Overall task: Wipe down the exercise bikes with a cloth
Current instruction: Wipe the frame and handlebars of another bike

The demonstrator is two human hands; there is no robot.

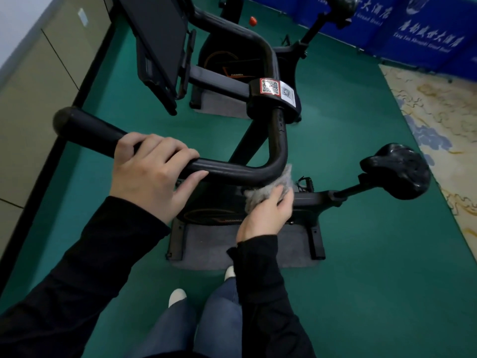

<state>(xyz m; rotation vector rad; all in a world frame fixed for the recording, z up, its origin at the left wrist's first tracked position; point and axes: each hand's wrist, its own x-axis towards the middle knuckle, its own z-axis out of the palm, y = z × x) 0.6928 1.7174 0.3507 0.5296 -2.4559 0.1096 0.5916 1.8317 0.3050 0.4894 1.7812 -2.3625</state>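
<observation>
You have in view: exercise bikes, two: near bike (209,202), far bike (222,60); saddles, two: near saddle (397,171), far saddle (339,5); floor mats, two: near mat (206,249), far mat (222,107); QR stickers, two: red-bordered sticker (270,86), white sticker (287,93); grey cloth (258,196), one; your hands, two: left hand (152,174), right hand (265,215).

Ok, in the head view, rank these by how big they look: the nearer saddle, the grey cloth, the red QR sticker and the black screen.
1. black screen, largest, though cut off at the top
2. nearer saddle
3. grey cloth, partly hidden by the right hand
4. red QR sticker, smallest
</observation>
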